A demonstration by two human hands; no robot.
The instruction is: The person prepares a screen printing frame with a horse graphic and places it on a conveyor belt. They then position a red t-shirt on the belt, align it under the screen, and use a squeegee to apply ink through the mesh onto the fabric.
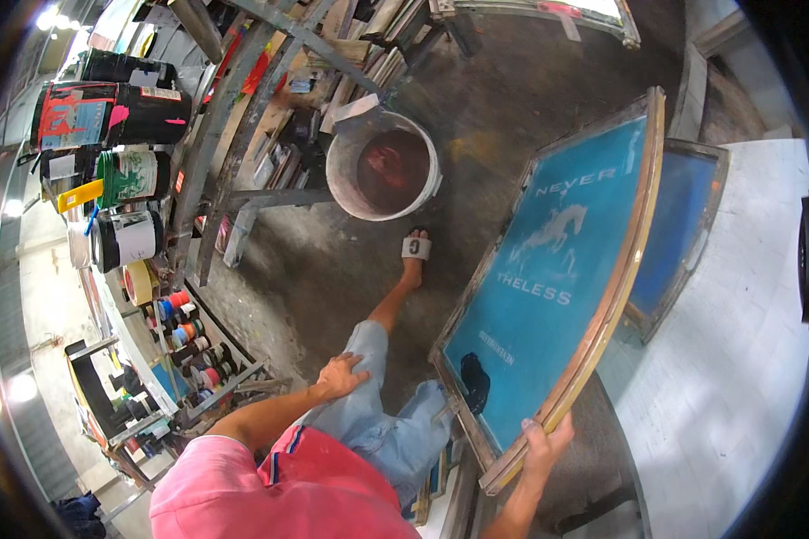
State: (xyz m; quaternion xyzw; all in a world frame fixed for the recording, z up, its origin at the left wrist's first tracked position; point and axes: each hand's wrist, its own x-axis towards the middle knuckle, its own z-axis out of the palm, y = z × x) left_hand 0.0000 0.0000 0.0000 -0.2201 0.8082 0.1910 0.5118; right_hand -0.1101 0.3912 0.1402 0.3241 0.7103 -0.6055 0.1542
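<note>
Teal framed screen (548, 242), three o'clock, gripped by the right hand (545, 447); left hand (340, 375), seven o'clock, loosely spread on the thigh (368, 346); white bucket (342, 175), twelve o'clock.

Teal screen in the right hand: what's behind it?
Behind the teal screen, a blue-meshed frame shows past its right edge, overlapping a white surface. The rest of that frame is covered, so its full extent can't be seen.

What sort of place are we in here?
Most likely a screen-printing workshop: the right hand grips a framed teal screen with a pale horse design, another framed blue screen shows behind it, and colour-smeared tubs line the left.
</note>
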